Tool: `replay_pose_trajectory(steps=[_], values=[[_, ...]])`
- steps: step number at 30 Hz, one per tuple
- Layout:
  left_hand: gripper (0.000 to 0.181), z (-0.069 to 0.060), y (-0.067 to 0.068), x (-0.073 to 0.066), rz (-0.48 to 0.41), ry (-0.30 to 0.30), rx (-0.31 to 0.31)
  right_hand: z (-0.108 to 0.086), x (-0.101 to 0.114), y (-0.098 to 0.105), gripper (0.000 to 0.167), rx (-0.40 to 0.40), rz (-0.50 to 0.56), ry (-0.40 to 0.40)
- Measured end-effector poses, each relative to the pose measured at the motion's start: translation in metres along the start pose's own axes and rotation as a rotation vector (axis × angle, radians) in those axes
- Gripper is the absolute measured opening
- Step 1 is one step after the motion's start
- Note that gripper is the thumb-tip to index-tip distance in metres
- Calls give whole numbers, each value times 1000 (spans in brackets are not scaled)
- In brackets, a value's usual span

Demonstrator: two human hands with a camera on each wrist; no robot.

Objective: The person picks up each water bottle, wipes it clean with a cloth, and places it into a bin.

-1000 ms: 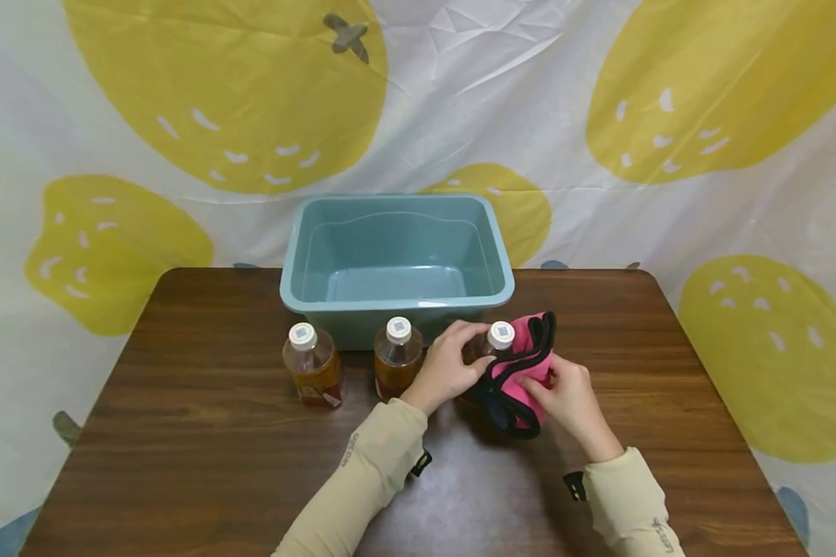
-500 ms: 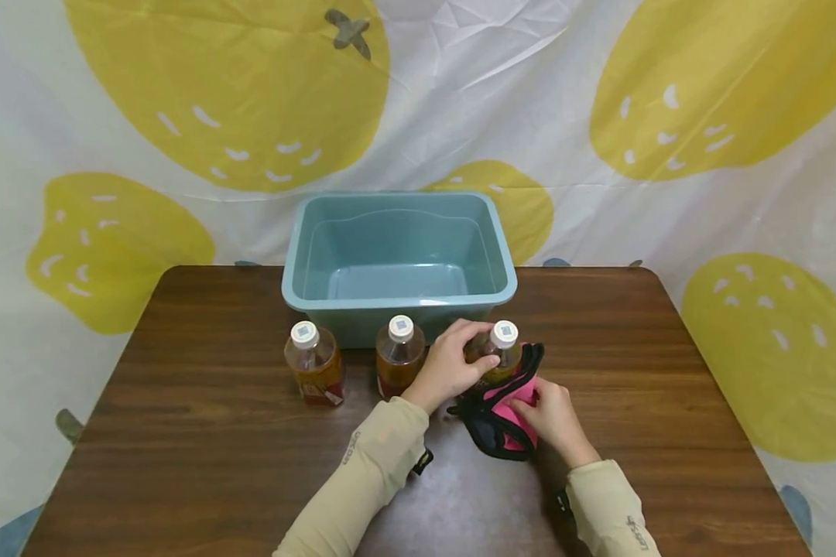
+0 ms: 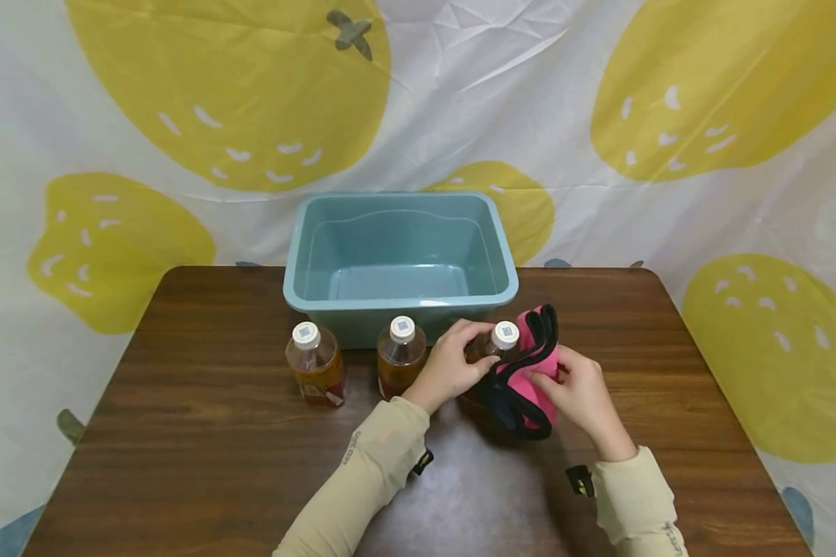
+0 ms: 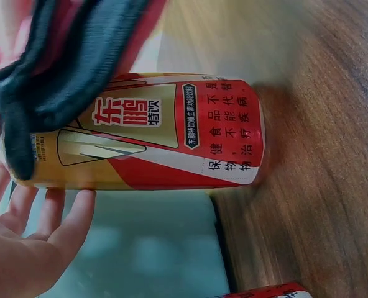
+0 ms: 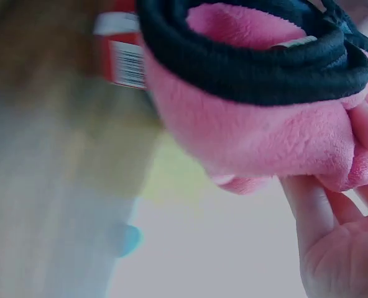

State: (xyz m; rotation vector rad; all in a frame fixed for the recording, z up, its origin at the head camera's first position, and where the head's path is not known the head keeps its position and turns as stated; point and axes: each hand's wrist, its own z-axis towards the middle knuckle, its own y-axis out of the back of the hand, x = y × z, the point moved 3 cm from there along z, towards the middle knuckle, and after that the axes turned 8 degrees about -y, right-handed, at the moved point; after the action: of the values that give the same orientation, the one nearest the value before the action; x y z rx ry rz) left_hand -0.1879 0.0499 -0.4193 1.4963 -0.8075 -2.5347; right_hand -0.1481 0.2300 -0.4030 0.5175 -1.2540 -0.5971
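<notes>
My left hand (image 3: 453,363) holds the rightmost drink bottle (image 4: 140,133) near its top, fingers on one side and thumb on the other. This bottle stands upright on the table, with a white cap and a red and gold label. In my right hand (image 3: 581,391) a pink cloth (image 3: 529,379) with black edging is pinched, bunched and folded. The cloth lies against the right and near side of the bottle, hiding most of it in the head view. In the right wrist view the cloth (image 5: 252,130) covers much of the bottle, leaving a barcode corner of the label visible.
Two more bottles stand to the left, a middle one (image 3: 400,356) close by my left hand and another (image 3: 315,367) farther left. Behind them a blue-grey plastic tub (image 3: 397,303) sits at the back of the brown wooden table (image 3: 202,433). A lemon-print curtain (image 3: 474,93) hangs behind.
My right hand has drawn the cloth down and toward me along the bottle, then back up and away to the right. The left hand has kept its hold on the bottle.
</notes>
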Motion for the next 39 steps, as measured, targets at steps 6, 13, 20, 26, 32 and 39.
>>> replay_pose_trajectory(steps=[6, 13, 20, 26, 32, 39], values=[[41, 1, 1, 0, -13, -1, 4, 9, 16, 6, 22, 5, -90, 25], [39, 2, 1, -1, 7, 7, 1, 4, 9, -1, 22, 23, -85, -60], [41, 2, 0, -1, 23, -2, 11, -6, -15, -20, 22, 37, -107, -74], [41, 1, 0, -2, -8, 37, 22, -13, -44, -45, 20, 89, -115, -135], [40, 0, 1, -1, -17, 41, 17, -15, -48, -50, 20, 66, -108, -119], [41, 0, 0, 0, -20, 19, 25, -15, -28, -31, 16, 38, -21, -126]])
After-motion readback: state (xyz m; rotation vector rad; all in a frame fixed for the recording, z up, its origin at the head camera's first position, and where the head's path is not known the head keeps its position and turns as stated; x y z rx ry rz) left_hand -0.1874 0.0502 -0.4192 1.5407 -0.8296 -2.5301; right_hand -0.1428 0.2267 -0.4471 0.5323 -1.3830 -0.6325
